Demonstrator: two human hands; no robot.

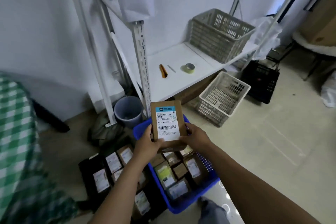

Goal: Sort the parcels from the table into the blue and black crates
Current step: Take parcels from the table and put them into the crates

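Parcel point(166, 122) held between left grip point(147, 143) and right grip point(195, 137) above blue crate point(183, 207).

Parcel point(166, 123): matt brown cardboard, smooth white paper label. Blue crate point(189, 204): glossy plastic. Black crate point(85, 171): matt plastic. Shelf upright point(143, 60): white-painted metal. Checked cloth point(14, 132): soft weave.

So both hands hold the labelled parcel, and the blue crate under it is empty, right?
No. The blue crate is not empty: it holds several parcels. The rest stands: the left hand and right hand both hold the labelled parcel above it, as the head view shows.
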